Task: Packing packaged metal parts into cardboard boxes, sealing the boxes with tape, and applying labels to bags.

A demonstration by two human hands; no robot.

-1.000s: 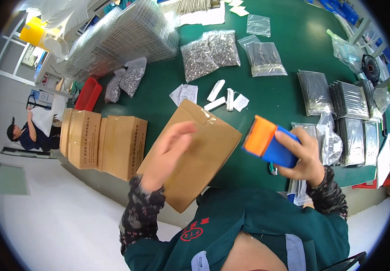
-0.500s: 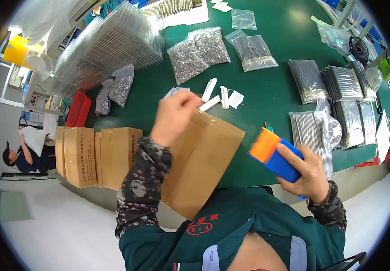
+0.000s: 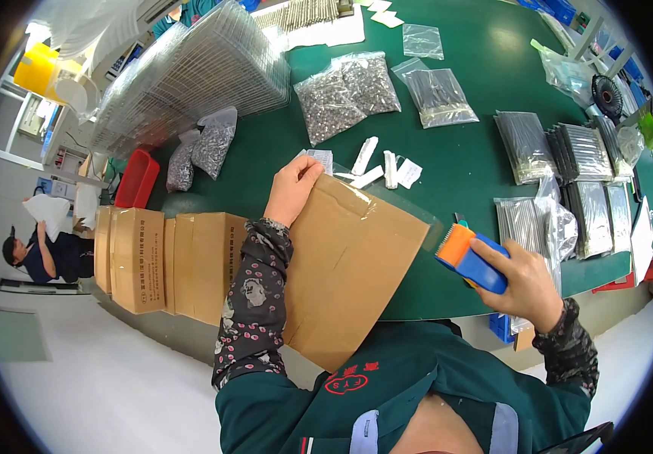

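Observation:
In front of my body a brown cardboard box [image 3: 353, 268] sits tilted at the table's near edge. A strip of clear packing tape [image 3: 409, 210] runs along the box's far edge. At the box's far left corner my left hand [image 3: 294, 188] is closed, fingertips pinching the tape's end against the edge. My right hand [image 3: 525, 284] grips a blue tape dispenser [image 3: 479, 265] with an orange, toothed front. It is held just off the box's right corner, where the tape stretches toward it. What lies under my left fingertips is partly hidden.
More cardboard boxes [image 3: 137, 261] stand at the left, near a red bin [image 3: 137, 179] and wire racks [image 3: 197, 76]. Bags of small metal parts [image 3: 334, 102] lie beyond the box, near white strips [image 3: 366, 155]. Bagged dark rods [image 3: 525, 147] cover the right side. Another person [image 3: 42, 253] stands far left.
My left hand has come down from above onto the box's far left corner. The dispenser has shifted slightly right and down relative to the view, and the whole view has moved a little.

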